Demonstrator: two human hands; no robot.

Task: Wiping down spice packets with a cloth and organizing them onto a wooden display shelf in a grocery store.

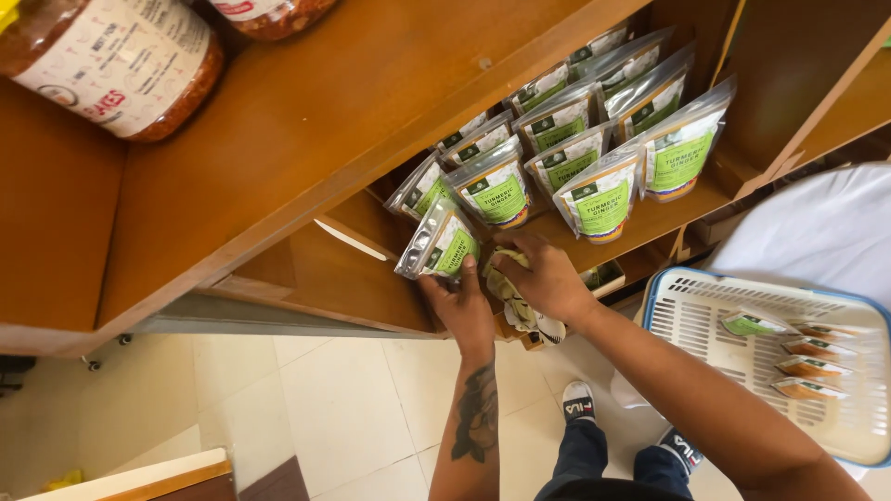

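My left hand grips a clear pouch with a green label, tilted at the front edge of a wooden shelf. My right hand presses a pale crumpled cloth against the shelf beside that pouch. Several more green-labelled pouches stand in rows on the shelf behind both hands, reaching back to the right.
A white plastic basket with a blue rim sits at the right, holding several small packets. Jars of reddish flakes stand on the upper shelf. A slanted wooden board runs above. Pale floor tiles and my shoes lie below.
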